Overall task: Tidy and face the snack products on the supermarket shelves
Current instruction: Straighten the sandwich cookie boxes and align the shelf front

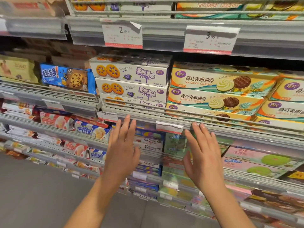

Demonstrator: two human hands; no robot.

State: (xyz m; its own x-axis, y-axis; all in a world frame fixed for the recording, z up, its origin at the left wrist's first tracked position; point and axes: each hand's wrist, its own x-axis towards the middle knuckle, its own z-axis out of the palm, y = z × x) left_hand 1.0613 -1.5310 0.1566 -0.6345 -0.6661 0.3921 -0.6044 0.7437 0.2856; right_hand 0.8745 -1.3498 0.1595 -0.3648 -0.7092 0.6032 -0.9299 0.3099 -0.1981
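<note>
My left hand [122, 148] and right hand [203, 155] hover spread, fingers straight, holding nothing, just below the shelf [213, 127]. On it sit stacked blueberry boxes [131, 83] beside cookie boxes [218, 91], all lying flat, long axes running left-right, printed fronts facing me.

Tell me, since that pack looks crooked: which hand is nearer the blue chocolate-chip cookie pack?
Left. The left hand hovers below and right of the blue cookie pack; the right hand is farther right, under the sandwich cookie boxes.

Two white price tags, one reading 2.50 [123, 34] and one reading 3.00 [210, 40], hang side by side on the upper shelf rail [164, 32]. Grey floor [32, 195] lies below, at the left.
</note>
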